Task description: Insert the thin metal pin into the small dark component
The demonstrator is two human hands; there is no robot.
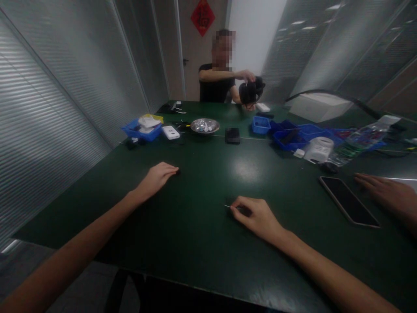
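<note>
My left hand lies palm down on the dark green table, fingers together, with its tips over a small dark object that I cannot make out. My right hand rests nearer me, its fingers pinched on a thin light pin-like tool that pokes out to the left. Both forearms stretch across the near part of the table.
A black phone lies flat at the right beside another person's hand. Across the table a person holds a black headset. Blue bins, a metal dish, a white device and a small black box line the far side.
</note>
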